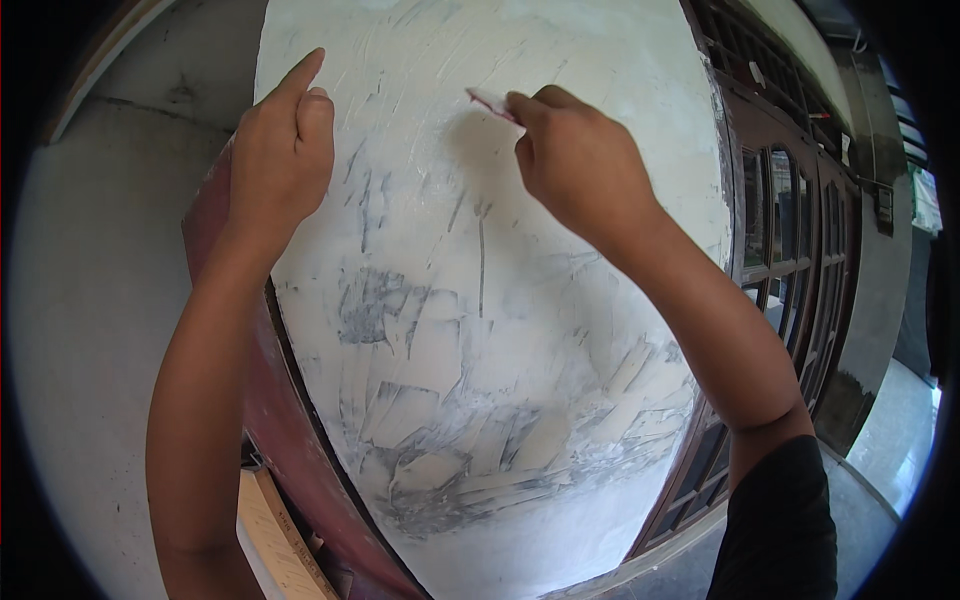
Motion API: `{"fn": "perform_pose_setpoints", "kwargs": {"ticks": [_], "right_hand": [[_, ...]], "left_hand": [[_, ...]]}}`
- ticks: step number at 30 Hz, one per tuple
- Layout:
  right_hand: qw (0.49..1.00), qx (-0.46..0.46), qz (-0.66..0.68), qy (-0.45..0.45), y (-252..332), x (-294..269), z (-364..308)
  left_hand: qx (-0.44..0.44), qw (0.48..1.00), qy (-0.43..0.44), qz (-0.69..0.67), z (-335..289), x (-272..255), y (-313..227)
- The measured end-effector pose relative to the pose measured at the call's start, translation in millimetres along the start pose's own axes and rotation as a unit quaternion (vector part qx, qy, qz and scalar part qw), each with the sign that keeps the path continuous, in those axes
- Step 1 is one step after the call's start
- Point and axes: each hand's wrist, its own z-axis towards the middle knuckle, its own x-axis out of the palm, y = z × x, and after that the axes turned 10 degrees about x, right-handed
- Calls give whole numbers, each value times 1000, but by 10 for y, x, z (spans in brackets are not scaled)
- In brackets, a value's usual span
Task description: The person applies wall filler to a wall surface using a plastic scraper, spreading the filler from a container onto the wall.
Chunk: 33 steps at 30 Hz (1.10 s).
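The right hand [582, 160] pinches a thin spreader [491, 103] pointing toward ten o'clock; left hand [278, 150], farther, around nine, its grip I can't tell.

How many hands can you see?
2. The left hand is by the left edge of the patchy white wall, one finger pointing up. The right hand, in front of the wall, grips a thin flat tool.

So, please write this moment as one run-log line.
right hand: holds flat scraper | left hand: index finger extended | white-coated wall: grey patches below hands
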Motion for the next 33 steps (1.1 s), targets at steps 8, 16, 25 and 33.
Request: {"fn": "perform_pose_setpoints", "kwargs": {"ticks": [8, 16, 25, 33], "right_hand": [[984, 66, -151, -61, -889, 186, 527], [984, -36, 54, 164, 186, 87, -926], [988, 144, -62, 5, -1167, -312, 489], [985, -157, -60, 29, 337, 481, -1610]], "left_hand": [[-22, 998, 54, 12, -26, 52, -81], [16, 1000, 25, -11, 19, 169, -191], [7, 999, 38, -24, 55, 185, -302], [12, 998, 30, -46, -129, 313, -334]]}}
